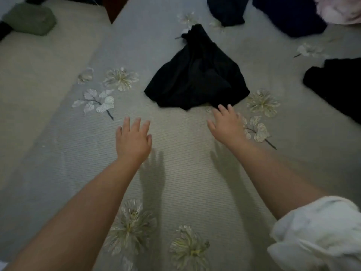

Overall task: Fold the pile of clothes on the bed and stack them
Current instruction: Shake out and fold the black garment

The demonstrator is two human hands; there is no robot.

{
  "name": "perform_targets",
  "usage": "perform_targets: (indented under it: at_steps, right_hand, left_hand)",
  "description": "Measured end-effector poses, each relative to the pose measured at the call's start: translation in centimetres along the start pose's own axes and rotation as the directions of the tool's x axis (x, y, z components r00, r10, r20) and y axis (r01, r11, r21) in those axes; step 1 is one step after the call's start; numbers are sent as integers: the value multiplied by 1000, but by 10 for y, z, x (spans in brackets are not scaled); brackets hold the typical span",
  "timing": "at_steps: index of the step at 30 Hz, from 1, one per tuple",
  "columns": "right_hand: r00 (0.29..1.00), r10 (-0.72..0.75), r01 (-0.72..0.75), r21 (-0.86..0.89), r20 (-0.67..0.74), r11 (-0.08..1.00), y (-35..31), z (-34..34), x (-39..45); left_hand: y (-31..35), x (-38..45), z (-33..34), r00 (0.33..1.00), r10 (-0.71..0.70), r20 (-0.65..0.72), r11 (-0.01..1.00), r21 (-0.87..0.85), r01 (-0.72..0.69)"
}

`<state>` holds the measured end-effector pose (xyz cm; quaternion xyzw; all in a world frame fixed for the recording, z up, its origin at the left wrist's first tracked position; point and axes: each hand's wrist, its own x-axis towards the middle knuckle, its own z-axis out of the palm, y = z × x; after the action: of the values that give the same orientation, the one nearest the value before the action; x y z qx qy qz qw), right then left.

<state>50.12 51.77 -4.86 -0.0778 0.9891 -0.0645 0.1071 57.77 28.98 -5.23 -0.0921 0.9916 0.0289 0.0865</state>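
Left grip: the left hand (133, 138) reaches forward over the bed, palm down, fingers spread and straight, released, holding nothing; it is short of the garment.
Right grip: the right hand (227, 125) is stretched out the same way, palm down, fingers loose and grasping nothing; its fingertips (224, 108) are at the near right corner of the garment, touching or just over it, I cannot tell which.
Garment in reach: a crumpled black cloth garment (197, 75) lies unfolded in the middle of the bed, wide at the near edge and bunched to a narrow point at the far end.
Sleeve: a rolled-up white sleeve (320, 231) sits high on the right forearm, low right in view.
Bed: a pale grey ribbed bedspread with white embroidered flowers (175, 173) carries everything; shadows of both hands fall on it beneath the arms.
Other clothes: a black rumpled garment (336, 83) lies well apart to the right; two dark navy pieces (289, 16) and a pale pink fluffy piece (338, 10) lie at the far right edge.
Far left: a dull green folded cloth bundle (29, 20) rests at the far left corner.
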Motion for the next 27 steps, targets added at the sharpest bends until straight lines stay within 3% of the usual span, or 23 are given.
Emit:
perform_targets:
  at_steps: [7,11,14,18,24,27]
  right_hand:
    - [999,46,-45,-123,8,991,13,46,87]
    - [992,90,-101,-132,-90,986,19,56,138]
    - [986,129,-147,-197,-102,969,29,66,172]
    - [967,225,-228,-9,-116,974,40,77,197]
    - [989,121,-115,77,-82,990,43,81,177]
    - [999,-42,42,61,-12,997,38,96,133]
  left_hand:
    - [2,85,90,990,114,88,986,-130,-102]
    - [14,110,135,980,132,148,974,-202,-100]
    - [13,108,159,994,101,29,979,-179,-94]
    - [14,109,159,993,114,2,969,-223,-111]
    - [15,107,153,993,109,53,970,-223,-95]
    - [15,107,144,996,88,19,929,-363,-76]
